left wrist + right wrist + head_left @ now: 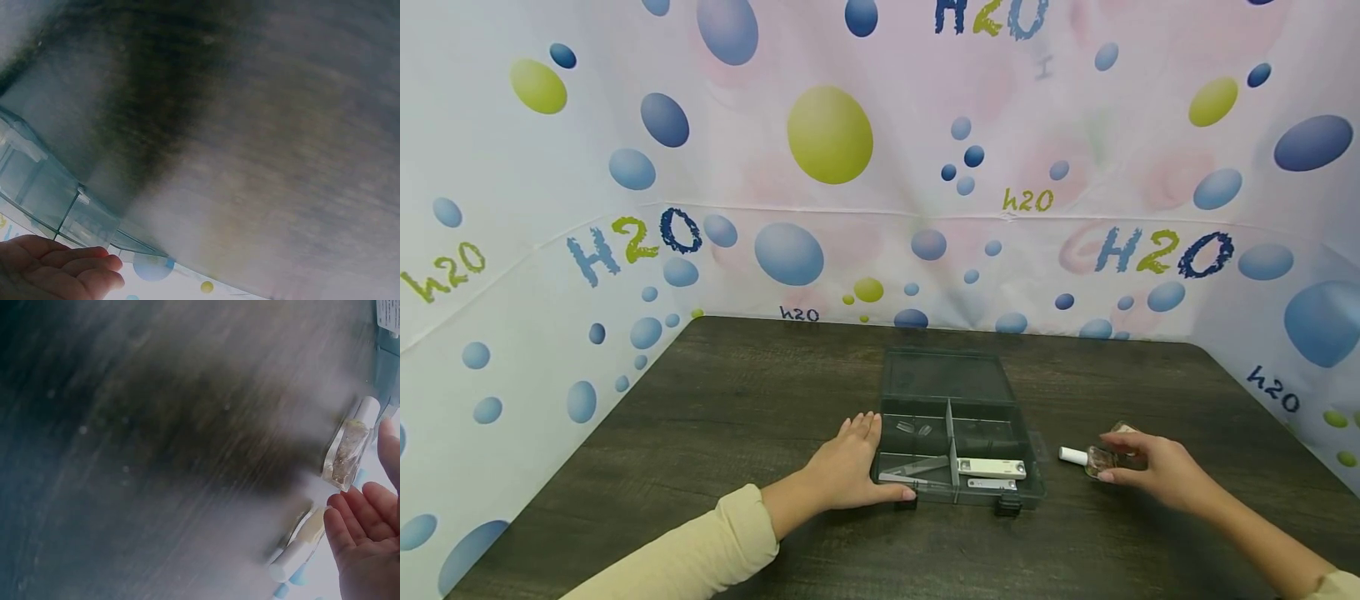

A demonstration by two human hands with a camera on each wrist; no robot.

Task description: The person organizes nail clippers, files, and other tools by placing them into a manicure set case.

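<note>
My left hand (842, 468) lies against the left side of a clear, dark-tinted plastic organizer box (1037, 479), fingers straight and thumb along its front edge near a black latch. The box's lid (947, 375) stands open toward the back. To the right, my right hand (1165, 471) reaches around a small nail polish bottle (1101, 461) lying on its side, white cap pointing left. In the right wrist view, thumb and relaxed fingers are spread close beside this glittery bottle (347, 453). A second white-capped bottle (300, 547) lies near the fingertips; in the head view the hand partly hides it.
Inside the box, a divider (952, 446) separates the sides. Two white flat pieces (991, 468) lie front right, clear strips (917, 471) front left, small clear bits (913, 428) behind them. A printed curtain (880, 267) borders the dark wooden table (775, 367).
</note>
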